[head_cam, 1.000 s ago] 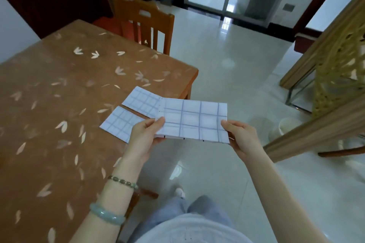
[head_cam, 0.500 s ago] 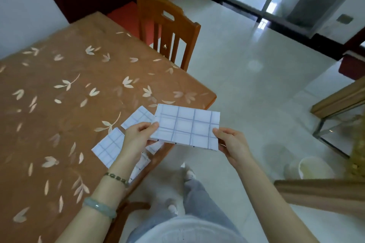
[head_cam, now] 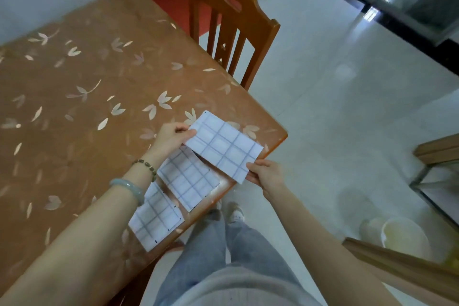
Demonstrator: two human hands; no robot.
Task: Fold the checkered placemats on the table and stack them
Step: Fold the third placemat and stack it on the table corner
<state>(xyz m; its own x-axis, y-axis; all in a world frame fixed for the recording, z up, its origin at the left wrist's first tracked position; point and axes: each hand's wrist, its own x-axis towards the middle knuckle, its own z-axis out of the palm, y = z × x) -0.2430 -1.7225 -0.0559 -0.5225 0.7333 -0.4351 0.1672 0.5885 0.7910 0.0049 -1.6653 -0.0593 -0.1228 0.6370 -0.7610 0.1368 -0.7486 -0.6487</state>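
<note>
Both hands gripped one checkered placemat above the table's corner, my left hand pinching its far end and my right hand its near corner. Two more placemats lay flat, side by side, at the table's near edge. I judged the job barely begun: nothing stacked, three mats left.

Both bare forearms reached forward. The left hand pinched the far-left end of a placemat between thumb and fingers; the right hand gripped its near-right corner, thumb on top.
</note>
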